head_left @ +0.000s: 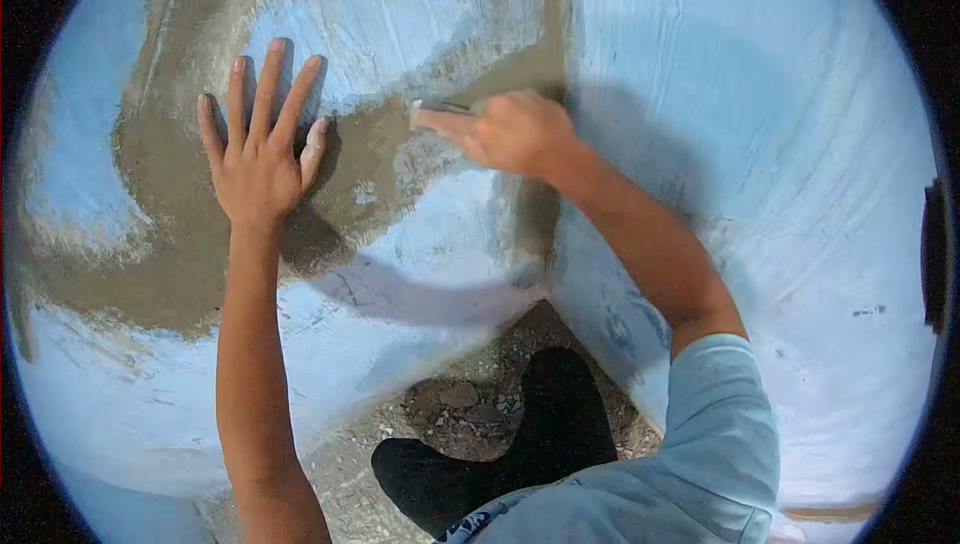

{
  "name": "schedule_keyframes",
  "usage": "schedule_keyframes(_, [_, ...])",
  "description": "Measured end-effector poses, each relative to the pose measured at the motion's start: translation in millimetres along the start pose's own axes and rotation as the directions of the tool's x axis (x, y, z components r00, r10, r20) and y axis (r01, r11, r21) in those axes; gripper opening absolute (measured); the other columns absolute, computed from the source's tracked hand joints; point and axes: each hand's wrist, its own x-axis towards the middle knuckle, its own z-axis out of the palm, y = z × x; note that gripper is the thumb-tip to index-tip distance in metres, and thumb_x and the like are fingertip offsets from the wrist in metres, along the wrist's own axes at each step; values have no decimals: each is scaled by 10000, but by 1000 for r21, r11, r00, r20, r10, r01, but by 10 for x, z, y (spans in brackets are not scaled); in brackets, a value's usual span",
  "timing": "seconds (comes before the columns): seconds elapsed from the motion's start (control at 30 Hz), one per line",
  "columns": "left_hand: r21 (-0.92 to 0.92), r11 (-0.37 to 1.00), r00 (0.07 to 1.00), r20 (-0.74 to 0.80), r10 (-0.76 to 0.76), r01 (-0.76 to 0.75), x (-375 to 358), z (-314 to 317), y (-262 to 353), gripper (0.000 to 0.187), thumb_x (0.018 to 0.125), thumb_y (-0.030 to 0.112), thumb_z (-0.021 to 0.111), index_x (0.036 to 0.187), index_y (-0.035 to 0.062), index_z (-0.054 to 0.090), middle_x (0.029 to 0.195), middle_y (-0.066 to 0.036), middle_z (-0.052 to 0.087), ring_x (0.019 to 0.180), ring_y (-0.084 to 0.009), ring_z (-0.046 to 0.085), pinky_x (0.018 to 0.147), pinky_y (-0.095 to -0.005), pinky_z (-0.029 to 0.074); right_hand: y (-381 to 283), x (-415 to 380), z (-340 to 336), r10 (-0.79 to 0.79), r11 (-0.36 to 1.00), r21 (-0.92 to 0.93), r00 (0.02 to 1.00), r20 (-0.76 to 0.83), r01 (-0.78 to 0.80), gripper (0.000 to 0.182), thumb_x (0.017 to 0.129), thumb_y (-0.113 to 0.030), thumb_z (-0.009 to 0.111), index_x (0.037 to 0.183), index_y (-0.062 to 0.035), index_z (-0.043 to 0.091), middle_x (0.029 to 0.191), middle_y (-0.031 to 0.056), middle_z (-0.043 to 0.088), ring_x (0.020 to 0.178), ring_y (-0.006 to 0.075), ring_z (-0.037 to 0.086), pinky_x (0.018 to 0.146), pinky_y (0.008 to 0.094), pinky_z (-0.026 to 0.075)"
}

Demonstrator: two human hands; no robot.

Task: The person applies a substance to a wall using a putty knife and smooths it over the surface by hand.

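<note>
My left hand [258, 149] lies flat with fingers spread on wet grey plaster [160, 174] smeared over a light blue wall [420, 244]. My right hand [510, 131] is closed around a small flat tool [435, 107], whose thin edge presses against the plaster near the wall's inner corner [555, 54]. Only the tool's tip shows past the fingers. Both arms reach up from the bottom of the view.
A second blue wall [780, 174] meets the first at the corner on the right. Below lies rubble-strewn ground [470, 409] with my dark trouser legs [520, 454] over it. A dark fixture [935, 254] sits at the far right edge.
</note>
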Motion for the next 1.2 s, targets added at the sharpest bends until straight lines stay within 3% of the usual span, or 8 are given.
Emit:
schedule_keyframes(0.07, [-14, 1000, 1000, -5, -2, 2, -26, 31, 0, 544, 1009, 583, 493, 1543, 495, 448, 1675, 137, 350, 1549, -193, 320, 1291, -501, 111, 113, -61, 19, -11, 1000, 16, 997, -78, 12, 496, 1011, -360, 582, 1480, -501, 505, 579, 116, 584, 472, 309, 607, 478, 449, 543])
schedule_keyframes(0.17, [-15, 1000, 1000, -8, -13, 12, -7, 39, 9, 552, 1002, 583, 514, 1543, 508, 439, 1680, 139, 337, 1548, -192, 321, 1289, -507, 125, -63, 22, -124, 57, 997, 43, 986, 158, -64, 498, 989, -316, 620, 1467, -438, 552, 601, 97, 623, 477, 278, 628, 458, 409, 538])
schedule_keyframes(0.33, [-79, 997, 999, -30, 11, -14, -22, 57, -25, 571, 1011, 560, 522, 1567, 473, 424, 1695, 103, 315, 1571, -217, 275, 1291, -519, 89, 8, 23, -62, -23, 999, -43, 999, 30, 25, 499, 963, -251, 641, 1437, -407, 607, 584, 86, 604, 452, 241, 590, 428, 379, 510])
schedule_keyframes(0.43, [-40, 999, 999, 33, -14, 16, -7, 1, 7, 568, 1012, 559, 520, 1565, 473, 427, 1697, 103, 310, 1573, -222, 270, 1290, -523, 95, 182, -5, 47, 14, 996, 83, 998, -62, -9, 502, 965, -251, 621, 1425, -453, 604, 553, 75, 563, 430, 238, 557, 428, 392, 503])
schedule_keyframes(0.83, [-26, 1000, 1000, -8, 2, -2, -7, 11, 19, 543, 1022, 541, 508, 1556, 450, 457, 1685, 90, 343, 1553, -222, 310, 1289, -506, 108, 0, 32, 4, -10, 1000, -28, 999, -38, 9, 406, 1013, -350, 623, 1404, -460, 618, 551, 93, 570, 439, 294, 559, 448, 439, 496])
schedule_keyframes(1.07, [-28, 1000, 1000, -23, 1, -2, -15, 44, -4, 548, 1019, 548, 515, 1556, 460, 449, 1686, 101, 337, 1558, -213, 298, 1295, -488, 84, 157, -10, -121, -15, 992, 125, 991, -130, 31, 383, 1017, -362, 614, 1392, -438, 636, 573, 90, 592, 448, 295, 571, 463, 429, 522])
schedule_keyframes(1.13, [-18, 1000, 1000, -16, -11, 11, -9, 45, -5, 547, 1011, 572, 499, 1549, 493, 439, 1673, 126, 356, 1547, -195, 321, 1296, -488, 84, 85, 36, -144, 54, 992, 109, 996, 72, -62, 378, 1036, -412, 557, 1403, -494, 595, 652, 139, 628, 551, 340, 648, 542, 488, 564])
schedule_keyframes(1.2, [-12, 1000, 1000, 4, -23, 23, 1, -9, 18, 541, 1003, 568, 502, 1538, 508, 449, 1662, 138, 374, 1531, -192, 353, 1292, -493, 98, -33, 70, -95, 38, 997, 65, 996, 87, -43, 382, 1035, -409, 558, 1407, -489, 595, 643, 135, 616, 543, 322, 641, 523, 477, 552])
